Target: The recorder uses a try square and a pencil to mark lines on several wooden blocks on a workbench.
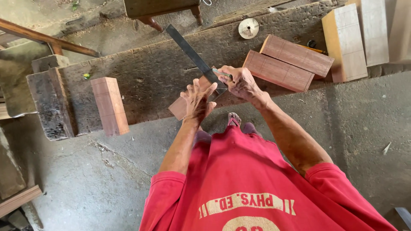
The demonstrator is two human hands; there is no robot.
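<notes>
Reddish wood block (182, 107) lies at the near edge of the desk (145, 81), beneath my left hand (198, 100), whose grip is released, palm flat on it. My right hand (242, 82), beside the block, has its grip clenched on a green pencil (221, 73) against the dark steel ruler (195, 56) crossing the block.

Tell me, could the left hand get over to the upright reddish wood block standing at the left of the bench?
Probably yes. The left hand lies flat on the small board, and the bench between it and the upright block looks bare.
</notes>
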